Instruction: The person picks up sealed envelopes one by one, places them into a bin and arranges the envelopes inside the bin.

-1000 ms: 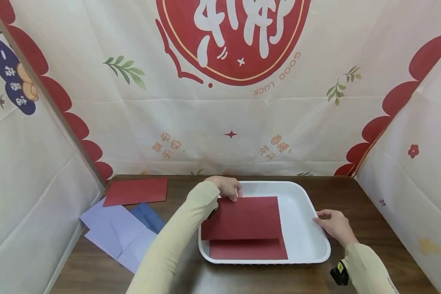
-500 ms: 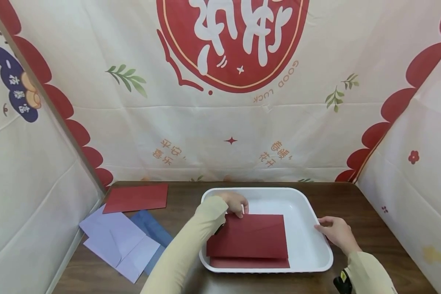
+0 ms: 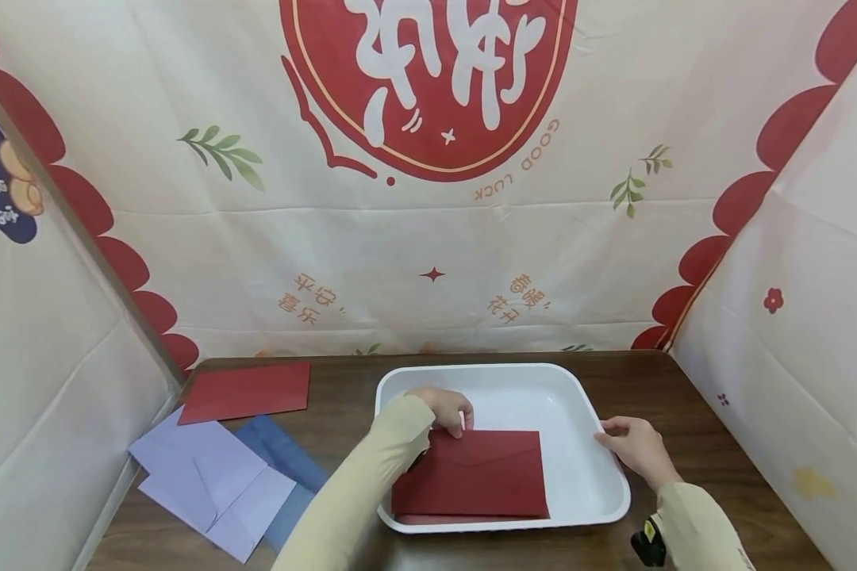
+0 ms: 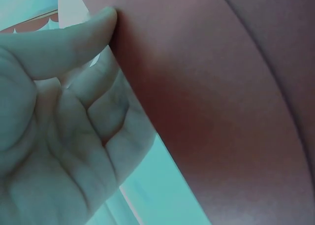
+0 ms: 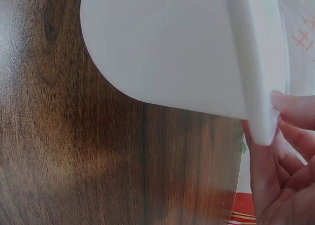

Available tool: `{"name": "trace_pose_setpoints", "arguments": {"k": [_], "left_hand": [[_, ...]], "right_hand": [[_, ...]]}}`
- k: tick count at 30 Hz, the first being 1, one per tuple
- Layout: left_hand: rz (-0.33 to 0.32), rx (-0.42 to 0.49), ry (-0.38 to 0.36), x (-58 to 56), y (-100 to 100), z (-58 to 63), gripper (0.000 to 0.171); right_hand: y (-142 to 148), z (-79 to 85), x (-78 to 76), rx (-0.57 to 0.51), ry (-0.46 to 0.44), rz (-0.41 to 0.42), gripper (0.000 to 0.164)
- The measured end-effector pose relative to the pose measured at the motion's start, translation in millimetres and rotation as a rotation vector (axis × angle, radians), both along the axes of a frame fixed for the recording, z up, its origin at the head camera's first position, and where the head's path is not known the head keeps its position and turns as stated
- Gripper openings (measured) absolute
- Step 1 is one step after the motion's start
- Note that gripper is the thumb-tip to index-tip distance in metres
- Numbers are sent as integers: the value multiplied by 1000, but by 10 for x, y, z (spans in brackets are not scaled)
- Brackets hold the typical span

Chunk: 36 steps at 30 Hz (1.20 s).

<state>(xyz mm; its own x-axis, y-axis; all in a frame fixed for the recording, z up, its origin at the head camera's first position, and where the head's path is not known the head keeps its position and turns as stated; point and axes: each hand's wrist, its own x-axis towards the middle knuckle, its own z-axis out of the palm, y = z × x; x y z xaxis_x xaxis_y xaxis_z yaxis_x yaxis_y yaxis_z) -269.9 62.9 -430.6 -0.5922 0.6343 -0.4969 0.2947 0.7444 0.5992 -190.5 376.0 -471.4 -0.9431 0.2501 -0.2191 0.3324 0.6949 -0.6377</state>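
My left hand pinches the far edge of a red envelope, thumb on top and fingers curled beneath, as the left wrist view shows up close. That envelope lies over the left part of a white tray. Beneath it, a thin strip of another red envelope shows along the near side. At the tray's right side, my right hand grips the rim; in the right wrist view the thumb and fingers clasp the white wall from both sides.
On the wooden table at left lies a red envelope. Two overlapping lilac envelopes lie nearer, partly covering blue envelopes. A printed cloth hangs behind the table, with more cloth at both sides.
My left hand has brought the red envelope nearer and lower, so it now covers most of the one beneath. The right hand keeps its grip on the tray. The head view has shifted slightly.
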Motion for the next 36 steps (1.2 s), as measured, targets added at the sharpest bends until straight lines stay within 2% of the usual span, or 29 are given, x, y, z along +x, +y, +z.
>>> {"name": "trace_pose_setpoints", "arguments": {"k": [6, 13, 15, 16, 21, 23, 25, 28, 31, 36], "left_hand": [[-15, -10, 11, 22, 23, -65, 10], [3, -39, 2, 152, 57, -269, 11], [5, -47, 0, 147, 77, -305, 12], [-21, -45, 8, 106, 83, -343, 14], [-97, -84, 100, -104, 93, -247, 14], [-83, -107, 123, -155, 78, -160, 12], [-64, -110, 122, -192, 56, -125, 11], [-48, -110, 108, -198, 48, -119, 10], [-72, -110, 108, -167, 68, -147, 11], [-107, -144, 154, -115, 141, -227, 14]], "right_hand": [[-17, -1, -3, 0, -5, -2, 38], [-36, -77, 100, -6, -35, -4, 39], [-28, -85, 117, -2, -41, -5, 39], [-24, -82, 114, 8, -37, -1, 39], [-36, 3, -63, 55, 24, 14, 38], [-57, 37, -156, 37, 33, 17, 39], [-75, 68, -224, 7, 20, 17, 41], [-90, 89, -249, -30, -12, 10, 44], [-80, 78, -208, -34, -37, -1, 44], [-48, 39, -110, -31, -58, -12, 45]]}}
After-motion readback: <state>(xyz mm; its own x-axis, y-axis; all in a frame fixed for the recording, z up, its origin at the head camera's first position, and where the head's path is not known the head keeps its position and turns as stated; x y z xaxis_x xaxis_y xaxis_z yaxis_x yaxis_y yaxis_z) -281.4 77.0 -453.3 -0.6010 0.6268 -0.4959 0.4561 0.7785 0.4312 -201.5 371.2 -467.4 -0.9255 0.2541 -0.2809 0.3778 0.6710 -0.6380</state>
